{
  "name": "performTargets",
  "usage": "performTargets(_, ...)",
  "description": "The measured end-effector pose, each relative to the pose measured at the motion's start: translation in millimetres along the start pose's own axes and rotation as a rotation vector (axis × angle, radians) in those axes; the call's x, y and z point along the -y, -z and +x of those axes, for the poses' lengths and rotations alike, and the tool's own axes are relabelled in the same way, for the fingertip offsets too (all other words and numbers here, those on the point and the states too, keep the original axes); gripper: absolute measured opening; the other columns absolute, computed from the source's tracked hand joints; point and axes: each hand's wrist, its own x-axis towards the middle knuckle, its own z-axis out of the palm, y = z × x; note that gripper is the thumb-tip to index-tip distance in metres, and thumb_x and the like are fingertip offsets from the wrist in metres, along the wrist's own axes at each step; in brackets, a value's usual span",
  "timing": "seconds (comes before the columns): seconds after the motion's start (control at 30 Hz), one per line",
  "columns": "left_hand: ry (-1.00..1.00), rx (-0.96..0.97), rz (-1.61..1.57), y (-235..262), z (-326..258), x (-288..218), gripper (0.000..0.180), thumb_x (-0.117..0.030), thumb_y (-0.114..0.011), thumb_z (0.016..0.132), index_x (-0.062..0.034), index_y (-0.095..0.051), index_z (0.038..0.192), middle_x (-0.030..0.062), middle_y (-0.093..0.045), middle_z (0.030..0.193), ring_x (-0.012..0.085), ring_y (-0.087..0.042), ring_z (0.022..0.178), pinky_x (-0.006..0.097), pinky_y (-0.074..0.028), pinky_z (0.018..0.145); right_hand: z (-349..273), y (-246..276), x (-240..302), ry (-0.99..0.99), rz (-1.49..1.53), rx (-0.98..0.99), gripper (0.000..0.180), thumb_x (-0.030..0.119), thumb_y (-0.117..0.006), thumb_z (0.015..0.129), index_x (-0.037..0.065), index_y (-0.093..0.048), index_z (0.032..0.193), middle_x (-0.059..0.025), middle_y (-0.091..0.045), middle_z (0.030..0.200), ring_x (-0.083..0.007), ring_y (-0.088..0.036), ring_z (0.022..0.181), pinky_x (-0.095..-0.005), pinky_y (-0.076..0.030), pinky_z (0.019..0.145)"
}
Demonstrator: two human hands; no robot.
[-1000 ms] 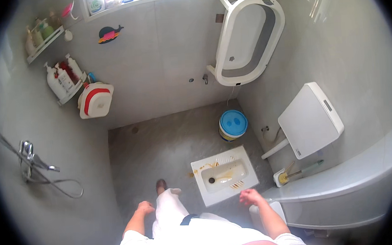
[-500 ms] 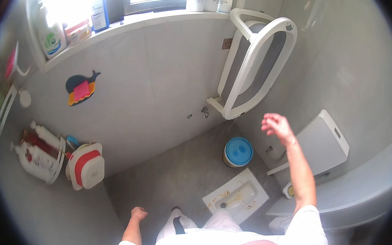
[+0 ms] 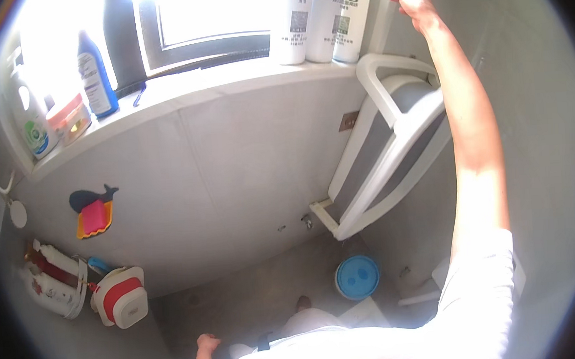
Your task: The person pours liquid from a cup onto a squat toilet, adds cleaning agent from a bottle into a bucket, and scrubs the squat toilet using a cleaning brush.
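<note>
My right hand (image 3: 414,4) is raised at the upper right, arm stretched out, fingers loosely bent and holding nothing I can see. Just left of it, several tall white bottles (image 3: 318,29) stand close together on the windowsill (image 3: 229,83); a small gap shows between the fingertips and the nearest bottle. Below my right hand, a folded white and grey baby bathtub (image 3: 392,166) leans against the wall, partly behind my forearm. My left hand (image 3: 208,344) hangs low at the bottom, fingers curled in, with nothing visible in it.
A blue bottle (image 3: 97,79), pink-lidded tub (image 3: 68,120) and pump bottle (image 3: 34,132) stand on the sill's left. A whale-shaped soap holder (image 3: 94,211) and a rack of bottles (image 3: 56,279) are on the walls. A blue-lidded bucket (image 3: 358,278) sits on the floor.
My right hand has risen from above the toilet tank to beside the white bottles. The view has tipped up toward the window, and I stand closer to the sill. My left hand stays low.
</note>
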Motion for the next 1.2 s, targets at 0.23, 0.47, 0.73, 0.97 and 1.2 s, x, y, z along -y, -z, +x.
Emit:
performTargets(0.23, 0.003, -0.055, -0.191, -43, 3, -20, 0.041, -0.024, -0.071, 0.056, -0.0047, -0.064, 0.091, 0.0119, -0.062, 0.093, 0.0216, -0.059, 0.088, 0.029, -0.045, 0.081, 112, -62, 6, 0.074, -0.252, -0.111, 0.029, 0.022, -0.063, 0.07, -0.002, -0.06, 0.087, -0.0138, -0.062, 0.087, -0.0207, -0.058, 0.08, -0.0313, -0.045, 0.068)
performTargets(0.47, -0.085, 0.036, -0.065, -22, 20, -90, 0.04, -0.023, -0.071, 0.056, -0.0056, -0.064, 0.091, 0.012, -0.062, 0.094, 0.0207, -0.059, 0.089, 0.03, -0.045, 0.082, 202, -59, -70, 0.467, -1.027, -0.072, 0.024, 0.024, -0.063, 0.07, 0.001, -0.061, 0.075, -0.0118, -0.06, 0.07, -0.0179, -0.058, 0.067, -0.0285, -0.045, 0.058)
performTargets(0.73, -0.363, -0.011, 0.264, 47, 66, -126, 0.038, -0.027, -0.067, 0.06, -0.0059, -0.064, 0.091, 0.0149, -0.061, 0.096, 0.0257, -0.058, 0.093, 0.034, -0.045, 0.082, 137, 13, 11, 0.369, 0.105, -0.229, 0.007, 0.002, -0.063, 0.068, 0.003, -0.056, 0.068, -0.0062, -0.057, 0.069, -0.0143, -0.053, 0.058, -0.0276, -0.042, 0.049)
performTargets(0.97, -0.827, 0.091, 0.185, 85, 40, -240, 0.047, -0.029, -0.065, 0.066, -0.0069, -0.057, 0.106, 0.0131, -0.059, 0.101, 0.0252, -0.057, 0.095, 0.034, -0.044, 0.083, -3, 33, 115, 0.085, -0.095, -0.324, 0.023, 0.017, -0.065, 0.074, -0.002, -0.057, 0.082, -0.0095, -0.06, 0.074, -0.0166, -0.057, 0.069, -0.029, -0.047, 0.06)
performTargets(1.2, -1.411, 0.271, -0.348, 148, -156, -357, 0.073, -0.023, -0.072, 0.064, -0.0035, -0.036, 0.125, 0.0133, -0.051, 0.113, 0.0217, -0.049, 0.104, 0.034, -0.04, 0.085, -162, -28, 94, -0.034, 0.205, 0.099, 0.021, 0.014, -0.064, 0.076, 0.002, -0.055, 0.09, -0.0022, -0.059, 0.079, -0.0076, -0.054, 0.07, -0.0228, -0.046, 0.067)
